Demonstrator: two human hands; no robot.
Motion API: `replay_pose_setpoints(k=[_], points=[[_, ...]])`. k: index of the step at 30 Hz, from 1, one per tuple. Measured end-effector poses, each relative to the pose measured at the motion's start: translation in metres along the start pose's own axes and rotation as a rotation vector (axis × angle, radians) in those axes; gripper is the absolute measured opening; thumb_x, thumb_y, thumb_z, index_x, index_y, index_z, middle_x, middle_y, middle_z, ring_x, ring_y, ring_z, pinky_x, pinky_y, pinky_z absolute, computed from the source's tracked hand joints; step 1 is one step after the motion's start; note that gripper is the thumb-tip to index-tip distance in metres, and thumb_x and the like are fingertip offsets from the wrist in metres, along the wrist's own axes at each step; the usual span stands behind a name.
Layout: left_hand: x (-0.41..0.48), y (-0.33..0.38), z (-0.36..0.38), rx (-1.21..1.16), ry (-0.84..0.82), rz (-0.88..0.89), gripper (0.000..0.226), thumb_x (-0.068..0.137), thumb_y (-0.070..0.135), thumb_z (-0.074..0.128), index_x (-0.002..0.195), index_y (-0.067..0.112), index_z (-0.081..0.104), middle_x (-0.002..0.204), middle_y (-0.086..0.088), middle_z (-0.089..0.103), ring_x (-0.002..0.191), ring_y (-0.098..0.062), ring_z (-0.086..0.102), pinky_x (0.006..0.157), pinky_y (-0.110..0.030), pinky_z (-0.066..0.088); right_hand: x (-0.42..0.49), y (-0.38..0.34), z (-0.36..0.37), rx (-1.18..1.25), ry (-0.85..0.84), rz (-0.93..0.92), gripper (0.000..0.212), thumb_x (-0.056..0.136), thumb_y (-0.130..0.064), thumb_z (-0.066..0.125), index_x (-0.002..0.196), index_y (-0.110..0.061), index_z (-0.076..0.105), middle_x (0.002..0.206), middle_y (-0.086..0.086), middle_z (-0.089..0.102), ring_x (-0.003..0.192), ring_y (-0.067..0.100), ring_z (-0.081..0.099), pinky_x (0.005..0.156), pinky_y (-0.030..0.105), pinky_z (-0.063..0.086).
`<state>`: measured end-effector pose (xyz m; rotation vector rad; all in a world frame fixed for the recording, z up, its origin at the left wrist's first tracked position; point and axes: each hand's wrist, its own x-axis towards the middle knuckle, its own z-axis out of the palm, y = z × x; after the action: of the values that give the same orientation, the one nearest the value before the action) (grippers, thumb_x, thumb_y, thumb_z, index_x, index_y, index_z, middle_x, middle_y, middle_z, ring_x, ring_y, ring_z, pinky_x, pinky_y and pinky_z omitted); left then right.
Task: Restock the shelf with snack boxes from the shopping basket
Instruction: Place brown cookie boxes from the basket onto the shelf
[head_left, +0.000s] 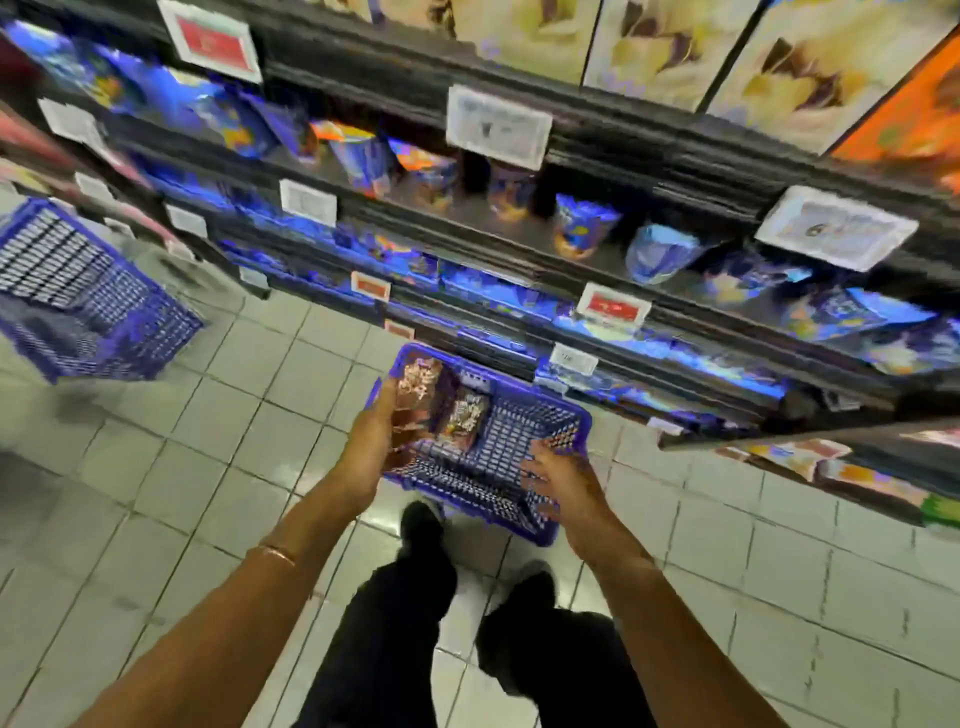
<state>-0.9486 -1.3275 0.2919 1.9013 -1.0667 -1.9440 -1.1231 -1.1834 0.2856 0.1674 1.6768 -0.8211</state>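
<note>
A blue shopping basket (540, 415) stands on the tiled floor at the foot of the shelf (519, 249). My left hand (371, 441) is closed around a brown snack box (418, 382) at the basket's left side. A second snack box (465, 415) lies inside the basket beside it. My right hand (561, 480) hovers over the basket's near right corner with fingers spread and nothing in it. The picture is blurred by motion, so the prints on the boxes cannot be read.
A second, larger blue basket (88, 296) sits on the floor at the left. The shelf rows hold blue packs and cups (582, 223), with price tags (496, 124) along the edges. My legs in black trousers (395, 623) stand just behind the basket.
</note>
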Motion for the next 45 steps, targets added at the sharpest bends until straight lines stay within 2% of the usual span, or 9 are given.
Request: replay_pose_setpoints(k=[3, 8, 13, 18, 22, 28, 34, 39, 45], points=[[0.065, -0.022, -0.004, 0.023, -0.035, 0.007, 0.063, 0.108, 0.063, 0.030, 0.109, 0.016, 0.072, 0.108, -0.017, 0.073, 0.096, -0.031, 0.066, 0.093, -0.047, 0.054, 0.074, 0.015, 0.038, -0.046, -0.025, 0.019, 0.037, 0.103, -0.041, 0.052, 0.126, -0.013, 0.061, 0.134, 0.012, 0.064, 0.116, 0.029, 0.064, 0.101, 0.046, 0.048], [0.193, -0.058, -0.014, -0.011, -0.026, 0.076, 0.065, 0.108, 0.064, 0.023, 0.099, 0.021, 0.071, 0.087, -0.002, 0.070, 0.060, -0.009, 0.064, 0.052, -0.018, 0.047, 0.218, 0.032, 0.107, -0.091, -0.121, -0.050, 0.044, 0.104, -0.038, 0.049, 0.135, -0.008, 0.057, 0.140, 0.019, 0.059, 0.130, 0.034, 0.056, 0.109, 0.047, 0.043], [0.297, -0.091, -0.023, 0.016, -0.011, 0.209, 0.068, 0.106, 0.070, 0.016, 0.116, 0.027, 0.067, 0.104, -0.001, 0.067, 0.098, -0.022, 0.056, 0.069, -0.028, 0.039, 0.350, 0.047, 0.178, -0.162, -0.050, -0.234, 0.027, 0.092, -0.041, 0.069, 0.090, -0.015, 0.061, 0.119, 0.016, 0.068, 0.114, 0.033, 0.064, 0.099, 0.049, 0.052], [0.336, -0.116, -0.014, 0.008, 0.073, 0.281, 0.075, 0.102, 0.076, 0.019, 0.104, 0.023, 0.071, 0.085, 0.004, 0.071, 0.065, -0.008, 0.063, 0.058, -0.020, 0.044, 0.419, 0.082, 0.228, -0.157, 0.047, -0.371, 0.083, 0.074, -0.053, 0.083, 0.138, -0.014, 0.048, 0.138, 0.013, 0.058, 0.125, 0.032, 0.057, 0.103, 0.042, 0.047], [0.338, -0.130, -0.003, 0.011, 0.090, 0.310, 0.076, 0.103, 0.075, 0.021, 0.098, 0.020, 0.073, 0.097, 0.000, 0.073, 0.079, -0.015, 0.064, 0.076, -0.030, 0.047, 0.435, 0.094, 0.224, -0.191, 0.040, -0.419, 0.086, 0.072, -0.059, 0.081, 0.138, -0.014, 0.048, 0.135, 0.016, 0.060, 0.120, 0.035, 0.061, 0.098, 0.052, 0.052], [0.312, -0.129, 0.001, 0.066, 0.143, 0.400, 0.068, 0.104, 0.073, 0.029, 0.109, 0.021, 0.072, 0.096, 0.004, 0.075, 0.067, -0.006, 0.067, 0.059, -0.025, 0.045, 0.421, 0.086, 0.202, -0.170, 0.001, -0.442, 0.048, 0.083, -0.034, 0.081, 0.123, -0.020, 0.060, 0.119, 0.006, 0.068, 0.101, 0.030, 0.066, 0.089, 0.054, 0.057], [0.315, -0.132, -0.002, 0.235, 0.227, 0.610, 0.047, 0.105, 0.062, 0.044, 0.097, 0.018, 0.056, 0.095, -0.009, 0.056, 0.077, -0.013, 0.060, 0.073, -0.035, 0.041, 0.392, 0.088, 0.143, -0.110, -0.136, -0.457, 0.042, 0.087, -0.040, 0.077, 0.121, -0.021, 0.062, 0.116, 0.000, 0.072, 0.099, 0.018, 0.070, 0.083, 0.048, 0.060], [0.304, -0.140, 0.011, 0.140, -0.079, 0.396, 0.071, 0.095, 0.072, 0.056, 0.126, 0.009, 0.063, 0.121, -0.008, 0.073, 0.107, -0.029, 0.072, 0.099, -0.050, 0.057, 0.360, 0.084, 0.108, -0.068, -0.260, -0.562, 0.038, 0.087, -0.043, 0.075, 0.120, -0.026, 0.067, 0.112, -0.004, 0.076, 0.102, 0.019, 0.074, 0.093, 0.052, 0.057], [0.297, -0.152, 0.021, 0.027, -0.156, 0.480, 0.028, 0.094, 0.026, 0.079, 0.113, 0.006, 0.072, 0.104, -0.014, 0.081, 0.090, -0.029, 0.080, 0.080, -0.040, 0.066, 0.346, 0.087, 0.124, -0.027, -0.312, -0.746, 0.041, 0.085, -0.042, 0.077, 0.119, -0.021, 0.067, 0.111, 0.003, 0.077, 0.103, 0.024, 0.074, 0.093, 0.046, 0.057]])
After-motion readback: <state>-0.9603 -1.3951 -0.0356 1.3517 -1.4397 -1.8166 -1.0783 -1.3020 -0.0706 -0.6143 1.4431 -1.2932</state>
